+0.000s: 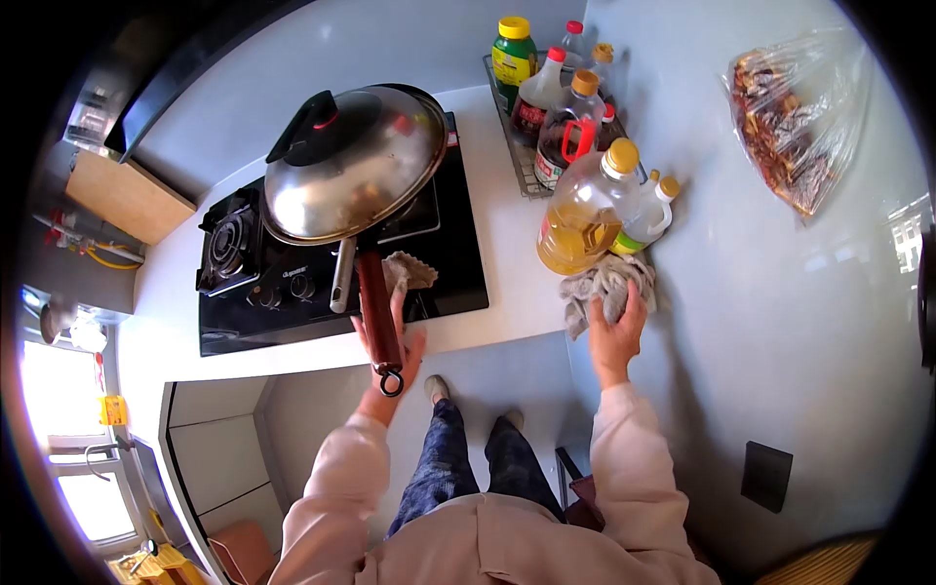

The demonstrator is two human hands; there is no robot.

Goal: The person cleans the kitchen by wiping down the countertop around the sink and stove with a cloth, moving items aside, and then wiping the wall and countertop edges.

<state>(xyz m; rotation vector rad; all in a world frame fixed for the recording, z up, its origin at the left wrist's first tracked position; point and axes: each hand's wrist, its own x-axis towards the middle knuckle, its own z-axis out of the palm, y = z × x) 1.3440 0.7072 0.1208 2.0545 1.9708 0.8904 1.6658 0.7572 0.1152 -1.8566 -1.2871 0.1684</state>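
My right hand [616, 336] is closed on a crumpled grey cloth [606, 291] at the counter's right end. That cloth lies against the base of a large oil jug [577, 226] with a yellow cap. My left hand [408, 353] is partly hidden behind the dark red pan handle [378, 317], its visible fingers apart. A second piece of beige cloth [413, 271] lies on the stove just beyond its fingertips; whether they touch it is unclear. A wok under a domed steel lid [356, 166] with a black knob sits over the black gas stove [444, 292].
A wire rack [529, 171] with several sauce bottles stands behind the oil jug, and a white bottle [648, 216] stands beside it. A plastic bag of dark food [785, 132] hangs on the right wall. The left burner [231, 242] is uncovered. A steel handle [342, 275] juts forward beside the red one.
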